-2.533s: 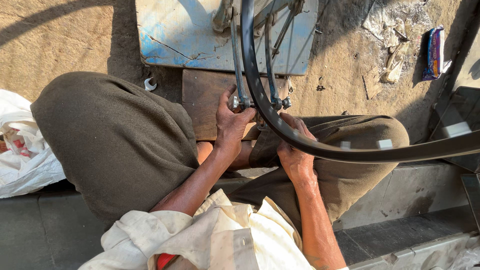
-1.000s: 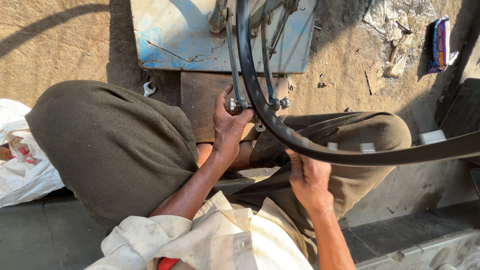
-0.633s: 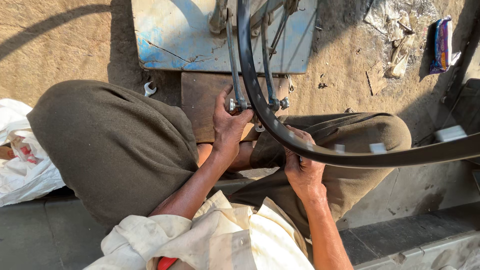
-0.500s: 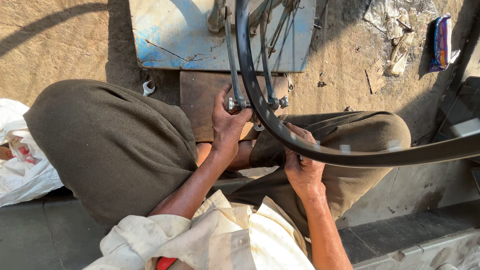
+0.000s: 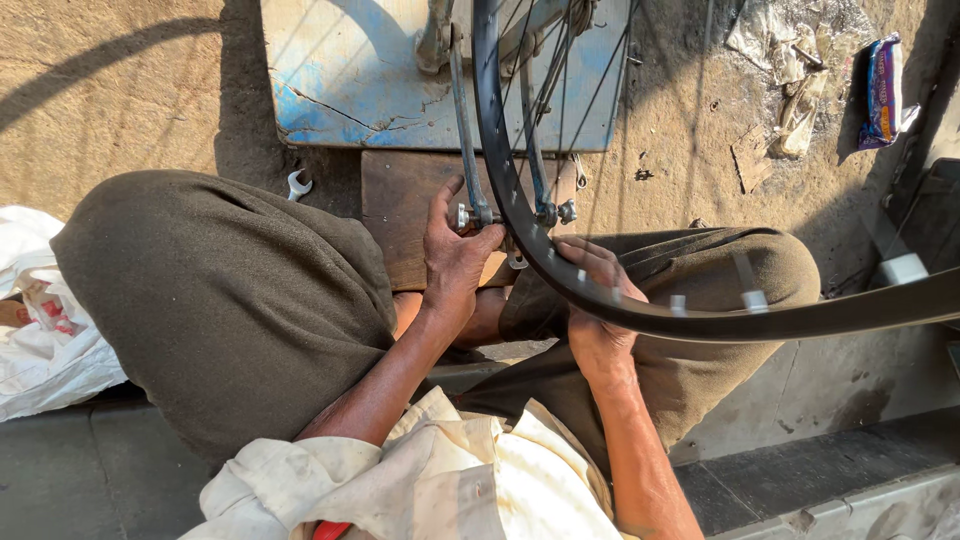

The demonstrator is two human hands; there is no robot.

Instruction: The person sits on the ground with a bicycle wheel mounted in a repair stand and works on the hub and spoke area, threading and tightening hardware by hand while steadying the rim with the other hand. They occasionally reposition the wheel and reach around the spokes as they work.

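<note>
Left hand [image 5: 455,262] first — I see it curled at the axle end [image 5: 463,216] of the wheel, thumb and fingers closed about the nut there, the palm lying over a brown board [image 5: 395,205] on the ground; right hand [image 5: 590,300] sits just under the black rim [image 5: 600,295], its fingers bent up against the rim's inner side and touching it, though I cannot tell whether they pinch a spoke nipple or only steady the metal. The rim sweeps from the top of the view down between both hands and off to the right edge; thin spokes [image 5: 560,90] fan up from the hub region, and two dark fork legs [image 5: 465,120] run down to the axle. Behind the wheel lies a flat blue plate [image 5: 350,80], chipped and cracked, set on sandy ground [image 5: 120,110]; a small spanner [image 5: 297,184] lies on that ground just beside the person's left knee [image 5: 220,290]. Both knees are in olive trousers, the right one [image 5: 730,290] directly beneath the rim; a cream shirt [image 5: 430,480] fills the bottom of the view. At the far left a white plastic bag [image 5: 45,330] — crumpled; at the upper right a purple wrapper [image 5: 884,90] and some scraps of rag [image 5: 790,70] on the dirt.
</note>
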